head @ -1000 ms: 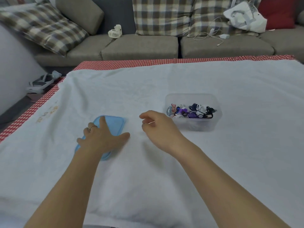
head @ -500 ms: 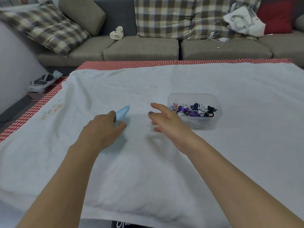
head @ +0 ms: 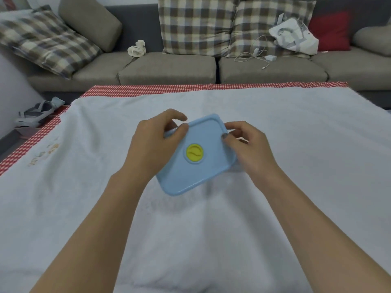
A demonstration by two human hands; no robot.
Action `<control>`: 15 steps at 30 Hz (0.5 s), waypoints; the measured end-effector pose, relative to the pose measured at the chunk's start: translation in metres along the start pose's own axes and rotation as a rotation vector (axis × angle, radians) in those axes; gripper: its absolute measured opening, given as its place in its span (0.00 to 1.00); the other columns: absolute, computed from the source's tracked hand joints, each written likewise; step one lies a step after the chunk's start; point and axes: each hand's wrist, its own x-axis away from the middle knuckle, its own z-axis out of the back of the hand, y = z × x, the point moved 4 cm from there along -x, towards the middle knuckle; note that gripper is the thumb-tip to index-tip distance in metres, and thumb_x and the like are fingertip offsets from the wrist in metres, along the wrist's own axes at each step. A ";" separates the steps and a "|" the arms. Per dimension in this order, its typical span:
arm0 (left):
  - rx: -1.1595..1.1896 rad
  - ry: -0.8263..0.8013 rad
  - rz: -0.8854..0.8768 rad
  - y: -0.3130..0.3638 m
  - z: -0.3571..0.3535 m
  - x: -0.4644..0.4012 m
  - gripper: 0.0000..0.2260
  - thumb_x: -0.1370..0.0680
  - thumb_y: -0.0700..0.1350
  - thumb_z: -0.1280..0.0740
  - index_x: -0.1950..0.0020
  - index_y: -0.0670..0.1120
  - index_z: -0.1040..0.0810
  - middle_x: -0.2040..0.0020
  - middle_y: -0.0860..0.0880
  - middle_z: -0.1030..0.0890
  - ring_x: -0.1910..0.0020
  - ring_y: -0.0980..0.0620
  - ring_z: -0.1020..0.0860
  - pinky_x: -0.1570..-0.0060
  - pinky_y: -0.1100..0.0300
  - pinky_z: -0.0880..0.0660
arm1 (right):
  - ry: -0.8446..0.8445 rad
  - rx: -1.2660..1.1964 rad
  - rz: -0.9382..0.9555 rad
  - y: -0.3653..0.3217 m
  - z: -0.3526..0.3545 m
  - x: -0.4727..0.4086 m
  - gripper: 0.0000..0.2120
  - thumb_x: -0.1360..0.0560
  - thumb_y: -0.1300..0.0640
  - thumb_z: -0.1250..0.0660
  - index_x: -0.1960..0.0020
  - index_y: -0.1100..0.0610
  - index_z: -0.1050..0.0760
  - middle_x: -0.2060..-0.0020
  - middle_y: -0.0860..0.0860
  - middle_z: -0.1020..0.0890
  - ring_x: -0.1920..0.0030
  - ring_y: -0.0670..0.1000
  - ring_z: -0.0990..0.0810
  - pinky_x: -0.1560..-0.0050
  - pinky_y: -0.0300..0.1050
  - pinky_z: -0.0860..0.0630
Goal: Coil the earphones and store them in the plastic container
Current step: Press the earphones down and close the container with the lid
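above the white towel [head: 211, 240], both hands grip the blue lid's [head: 190, 174] edges.

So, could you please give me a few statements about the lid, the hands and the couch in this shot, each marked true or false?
1. Both hands hold the light blue plastic lid, the left hand on its left edge and the right hand on its right. True.
2. The round disc at the lid's centre is red. False: it is yellow.
3. The lid lies flat on the white towel, untouched. False: the hands grip it, tilted, above the towel.
4. A small white fan sits on the grey couch. True.
5. The cushions against the couch back are plain black. False: they are brown-and-cream checked.
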 end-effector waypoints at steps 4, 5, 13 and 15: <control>0.200 0.078 0.116 0.009 -0.026 -0.011 0.13 0.20 0.52 0.31 0.37 0.55 0.25 0.51 0.58 0.19 0.54 0.64 0.22 0.58 0.76 0.30 | 0.206 -0.182 -0.124 0.012 0.031 -0.016 0.09 0.29 0.55 0.31 0.50 0.50 0.19 0.57 0.50 0.16 0.56 0.50 0.20 0.54 0.48 0.25; 0.255 0.063 0.185 0.008 -0.035 -0.012 0.16 0.20 0.53 0.32 0.33 0.54 0.27 0.47 0.56 0.20 0.52 0.63 0.22 0.58 0.74 0.29 | 0.268 -0.179 -0.146 0.016 0.038 -0.019 0.09 0.28 0.55 0.31 0.49 0.50 0.19 0.57 0.50 0.17 0.56 0.50 0.20 0.55 0.47 0.25; 0.084 -0.088 0.343 -0.016 -0.089 -0.012 0.16 0.19 0.42 0.35 0.31 0.43 0.27 0.41 0.48 0.21 0.48 0.50 0.22 0.50 0.58 0.28 | 0.352 0.285 -0.070 0.039 0.049 -0.033 0.07 0.22 0.59 0.35 0.45 0.57 0.21 0.50 0.51 0.19 0.51 0.52 0.21 0.55 0.40 0.31; -0.002 -0.068 0.280 -0.019 -0.093 -0.014 0.14 0.20 0.40 0.35 0.34 0.42 0.24 0.40 0.47 0.22 0.48 0.50 0.22 0.50 0.60 0.29 | 0.340 0.436 -0.030 0.044 0.047 -0.035 0.09 0.21 0.59 0.36 0.44 0.59 0.21 0.50 0.54 0.22 0.50 0.55 0.22 0.54 0.42 0.33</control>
